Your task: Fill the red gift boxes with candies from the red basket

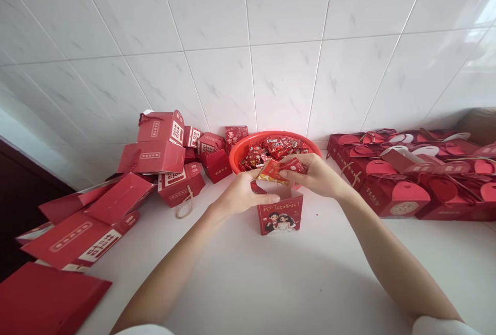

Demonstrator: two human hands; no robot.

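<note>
I see a tiled wall (217,25) running off the frame above a pale worktop (240,293). At right, rows of red gift boxes (403,198) are cut off by the edge; at left, a heap of red cartons (151,156) overlaps so much that I can't count them. An orange-red basket (235,162) of wrapped sweets stands against the wall, its near side partly hidden by the hands. Just before it, mid-worktop, the small box (281,218) stands upright and open, its contents out of my sight. The right hand (315,174) pinches red and orange packets (272,170) above the opening. The left hand (242,193) is half curled, thumb along the box's front; its other fingers are mostly hidden, so I can't tell its grip.
</note>
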